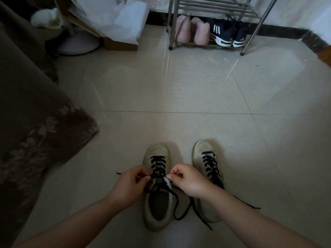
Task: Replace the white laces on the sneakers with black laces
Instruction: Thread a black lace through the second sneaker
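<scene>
Two off-white sneakers stand side by side on the tiled floor, toes pointing away from me. The left sneaker (157, 153) carries a black lace (158, 166) crossed through its eyelets. My left hand (128, 185) pinches that lace at the top left eyelet. At the top right eyelet my right hand (188, 179) pinches the other strand, beside the white tongue. Loose lace ends trail over the shoe's opening and onto the floor. The right sneaker (204, 149) is also laced in black, its rear partly hidden by my right wrist.
A brown patterned bedspread (35, 122) hangs at the left. At the back stands a metal shoe rack (206, 8) holding pink slippers (191, 30) and black striped trainers (227, 33). A cardboard box with white plastic bags (114, 18) and a white fan base (78, 44) sit back left.
</scene>
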Motion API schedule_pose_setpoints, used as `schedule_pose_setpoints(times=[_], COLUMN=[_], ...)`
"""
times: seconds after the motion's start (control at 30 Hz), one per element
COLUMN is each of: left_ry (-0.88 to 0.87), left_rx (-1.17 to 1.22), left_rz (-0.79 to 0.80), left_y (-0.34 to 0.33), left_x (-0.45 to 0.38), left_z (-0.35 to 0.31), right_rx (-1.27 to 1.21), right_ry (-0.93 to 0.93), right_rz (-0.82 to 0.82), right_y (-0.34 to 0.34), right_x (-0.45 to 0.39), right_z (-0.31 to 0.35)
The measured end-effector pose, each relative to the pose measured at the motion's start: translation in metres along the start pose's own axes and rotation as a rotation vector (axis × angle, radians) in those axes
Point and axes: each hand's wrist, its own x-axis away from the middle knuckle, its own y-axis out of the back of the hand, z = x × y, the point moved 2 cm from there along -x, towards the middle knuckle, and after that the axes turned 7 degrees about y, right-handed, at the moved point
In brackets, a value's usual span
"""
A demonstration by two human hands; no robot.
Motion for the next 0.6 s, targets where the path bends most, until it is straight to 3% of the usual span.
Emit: schedule_pose_setpoints(times=[0.13,0.23,0.3,0.4,0.5,0.6], left_ry=[-0.022,-0.137,-0.203,-0.244,-0.162,-0.127], left_rx=[0.020,-0.344,-0.447,-0.305,-0.179,-0.270], left_rz=[0.015,0.080,0.081,0.141,0.017,-0.044], left_y=[0.001,0.000,-0.001,0.007,0.032,0.040], left_x=[0.008,0.017,0.023,0.022,0.012,0.011], left_z=[0.000,0.008,0.015,0.017,0.024,0.031], right_rx=[-0.157,-0.006,0.107,0.063,-0.023,-0.109], right_ry=[-0.043,-0.032,0.057,0.160,0.129,0.068], right_rz=[-0.029,0.061,0.034,0.045,0.076,0.089], right_y=[0.000,-0.012,-0.019,-0.012,0.006,0.012], right_x=[0.012,0.030,0.037,0.041,0.047,0.050], right_z=[-0.010,-0.016,-0.017,-0.016,-0.024,-0.027])
